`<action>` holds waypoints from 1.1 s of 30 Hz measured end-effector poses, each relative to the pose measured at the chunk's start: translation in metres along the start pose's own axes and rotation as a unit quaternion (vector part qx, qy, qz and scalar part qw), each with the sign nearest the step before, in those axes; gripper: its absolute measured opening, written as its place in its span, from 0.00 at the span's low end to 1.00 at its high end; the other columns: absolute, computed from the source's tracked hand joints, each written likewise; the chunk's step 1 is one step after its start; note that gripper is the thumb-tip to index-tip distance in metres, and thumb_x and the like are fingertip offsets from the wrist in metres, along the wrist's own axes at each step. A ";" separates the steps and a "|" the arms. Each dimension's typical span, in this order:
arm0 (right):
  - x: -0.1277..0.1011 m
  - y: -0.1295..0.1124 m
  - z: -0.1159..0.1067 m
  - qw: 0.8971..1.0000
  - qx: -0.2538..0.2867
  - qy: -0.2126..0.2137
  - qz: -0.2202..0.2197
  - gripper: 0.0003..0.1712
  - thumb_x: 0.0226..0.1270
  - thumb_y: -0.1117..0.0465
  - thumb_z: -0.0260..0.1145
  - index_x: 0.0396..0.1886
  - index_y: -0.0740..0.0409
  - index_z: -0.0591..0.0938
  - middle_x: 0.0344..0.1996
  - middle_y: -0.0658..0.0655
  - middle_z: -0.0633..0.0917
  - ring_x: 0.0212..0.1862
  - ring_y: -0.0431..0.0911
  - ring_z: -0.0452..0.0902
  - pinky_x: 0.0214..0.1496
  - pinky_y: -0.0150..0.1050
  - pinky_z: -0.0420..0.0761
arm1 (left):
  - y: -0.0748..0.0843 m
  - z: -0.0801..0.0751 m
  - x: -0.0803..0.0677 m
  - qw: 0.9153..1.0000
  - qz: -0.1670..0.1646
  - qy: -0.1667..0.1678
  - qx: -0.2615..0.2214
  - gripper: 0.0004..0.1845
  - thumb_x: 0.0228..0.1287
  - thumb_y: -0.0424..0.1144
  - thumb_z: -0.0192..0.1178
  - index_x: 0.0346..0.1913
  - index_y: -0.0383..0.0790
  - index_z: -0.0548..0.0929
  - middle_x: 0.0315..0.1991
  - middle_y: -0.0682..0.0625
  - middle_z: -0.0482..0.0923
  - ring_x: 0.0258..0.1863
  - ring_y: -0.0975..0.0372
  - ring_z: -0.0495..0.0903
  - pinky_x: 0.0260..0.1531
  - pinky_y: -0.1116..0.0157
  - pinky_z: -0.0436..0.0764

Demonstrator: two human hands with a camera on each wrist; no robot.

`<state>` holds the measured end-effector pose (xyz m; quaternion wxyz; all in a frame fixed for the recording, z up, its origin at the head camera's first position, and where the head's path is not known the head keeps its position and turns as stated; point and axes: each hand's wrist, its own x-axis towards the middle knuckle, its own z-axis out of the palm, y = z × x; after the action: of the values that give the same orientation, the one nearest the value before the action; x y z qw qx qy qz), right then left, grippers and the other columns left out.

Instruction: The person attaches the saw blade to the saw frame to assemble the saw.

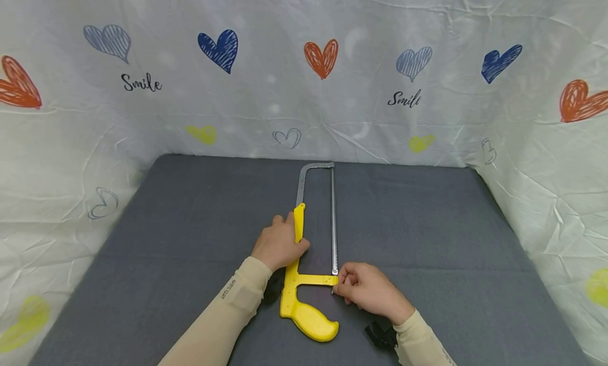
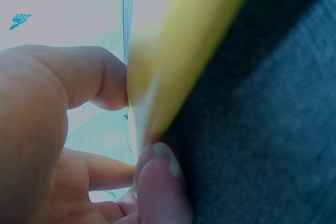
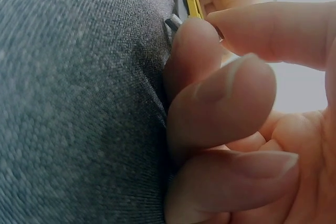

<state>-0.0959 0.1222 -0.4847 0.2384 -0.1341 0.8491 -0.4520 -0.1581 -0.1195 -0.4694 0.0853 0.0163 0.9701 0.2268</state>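
The yellow upper bar of a hacksaw (image 1: pixel 300 260) is gripped by the left hand (image 1: pixel 279 244), fingers curled round it, while the near end of the blade (image 1: pixel 334 218), at the yellow crosspiece, is pinched by the curled fingertips of the right hand (image 1: pixel 368 291). The saw is laid flat on the grey table (image 1: pixel 427 223), handle near, metal bow far. In the wrist views the yellow bar is blurred, and what exactly is pinched is largely hidden by fingers (image 3: pixel 220 108).
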 end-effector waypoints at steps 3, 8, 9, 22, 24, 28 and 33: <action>-0.001 0.000 -0.001 1.000 0.003 -0.002 0.000 0.07 0.73 0.57 0.71 0.34 0.53 0.83 0.18 0.47 0.81 0.17 0.40 0.68 0.20 0.35 0.72 | 0.001 0.000 0.000 1.000 0.001 -0.002 0.001 0.47 0.68 0.48 0.62 0.84 0.29 0.60 0.65 0.29 0.74 0.33 0.49 0.80 0.40 0.52 0.87; -0.002 0.001 -0.001 1.000 0.013 -0.004 -0.001 0.07 0.74 0.58 0.70 0.35 0.54 0.83 0.19 0.48 0.81 0.17 0.40 0.68 0.20 0.34 0.70 | 0.001 0.000 0.001 1.000 0.003 -0.002 -0.001 0.47 0.68 0.48 0.62 0.84 0.28 0.60 0.65 0.29 0.74 0.33 0.49 0.80 0.41 0.51 0.87; -0.002 0.001 -0.001 1.000 0.016 -0.006 -0.002 0.07 0.75 0.58 0.70 0.35 0.54 0.83 0.19 0.48 0.81 0.17 0.40 0.68 0.21 0.34 0.70 | 0.001 0.000 0.000 1.000 0.002 -0.002 -0.001 0.47 0.68 0.48 0.62 0.84 0.28 0.60 0.65 0.29 0.74 0.33 0.49 0.80 0.41 0.51 0.87; 0.006 -0.002 0.004 0.999 0.020 -0.026 -0.026 0.05 0.74 0.63 0.70 0.36 0.57 0.82 0.22 0.51 0.86 0.19 0.39 0.69 0.23 0.33 0.68 | -0.011 -0.002 0.000 1.000 -0.002 -0.015 0.013 0.46 0.71 0.48 0.61 0.84 0.27 0.58 0.66 0.28 0.72 0.32 0.49 0.80 0.41 0.51 0.88; 0.007 0.000 0.005 0.999 0.023 -0.026 -0.027 0.05 0.74 0.63 0.70 0.36 0.57 0.82 0.22 0.51 0.86 0.19 0.39 0.69 0.22 0.33 0.68 | -0.012 -0.001 0.000 1.000 -0.003 -0.016 0.015 0.46 0.71 0.48 0.61 0.85 0.27 0.58 0.66 0.28 0.73 0.32 0.49 0.80 0.41 0.51 0.88; 0.009 0.001 0.005 0.998 0.043 -0.030 -0.019 0.05 0.74 0.64 0.70 0.37 0.58 0.82 0.22 0.52 0.86 0.18 0.40 0.69 0.22 0.34 0.71 | -0.014 0.002 0.002 1.000 -0.001 -0.013 0.016 0.46 0.71 0.48 0.61 0.84 0.27 0.58 0.66 0.28 0.73 0.32 0.48 0.80 0.41 0.50 0.88; 0.012 0.005 0.000 0.996 0.071 -0.047 -0.009 0.06 0.75 0.63 0.70 0.38 0.61 0.83 0.23 0.55 0.88 0.18 0.42 0.72 0.25 0.37 0.76 | -0.016 0.008 0.006 1.000 -0.005 -0.012 0.005 0.46 0.72 0.49 0.61 0.85 0.28 0.58 0.69 0.28 0.72 0.35 0.47 0.81 0.45 0.48 0.87</action>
<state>-0.1056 0.1195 -0.4922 0.2829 -0.1461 0.8014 -0.5064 -0.1624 -0.1305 -0.4843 0.0981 0.0146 0.9702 0.2212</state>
